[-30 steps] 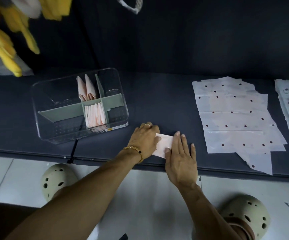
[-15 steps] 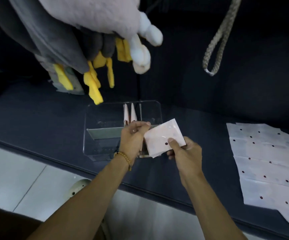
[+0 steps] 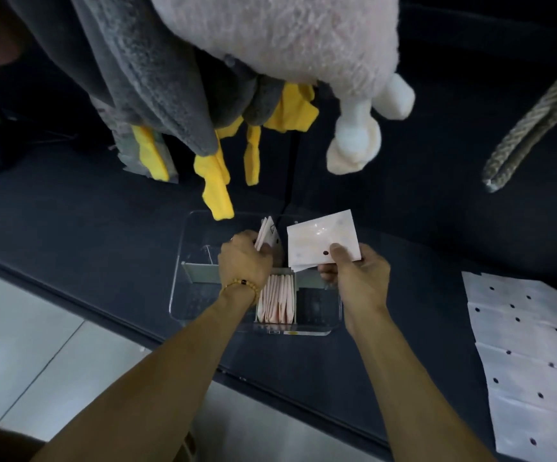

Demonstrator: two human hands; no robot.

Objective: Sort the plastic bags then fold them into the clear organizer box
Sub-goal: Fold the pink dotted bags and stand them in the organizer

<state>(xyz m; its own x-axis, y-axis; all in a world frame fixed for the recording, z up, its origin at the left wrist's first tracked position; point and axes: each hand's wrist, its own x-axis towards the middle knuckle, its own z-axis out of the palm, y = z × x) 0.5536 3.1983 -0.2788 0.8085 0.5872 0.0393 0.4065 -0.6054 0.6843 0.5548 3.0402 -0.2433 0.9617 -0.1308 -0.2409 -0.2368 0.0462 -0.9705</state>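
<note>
Since half a second ago, both hands have carried the folded bag from in front of the box to above its far half, and the left hand has let go of it and dropped into the box.

From the head camera, the right hand (image 3: 354, 275) pinches the folded plastic bag (image 3: 322, 240) by its near lower edge, thumb on top, holding it tilted over the far right part of the clear organizer box (image 3: 334, 315). The left hand (image 3: 245, 261), a beaded bracelet (image 3: 240, 284) on its wrist, has its fingers curled against the upright folded bags in the far middle compartment (image 3: 268, 233); whether it grips them or only pushes them aside cannot be told. More folded pink bags (image 3: 276, 303) stand packed in the near middle compartment, between grey dividers (image 3: 200, 272). The box sits on a dark surface (image 3: 70, 228). To the right, unfolded dotted bags (image 3: 530, 355) lie flat in an overlapping stack. Plush toys (image 3: 270, 45) hang overhead, yellow parts (image 3: 217, 188) dangling just above the box's far rim, beside a braided rope (image 3: 534, 125).
</note>
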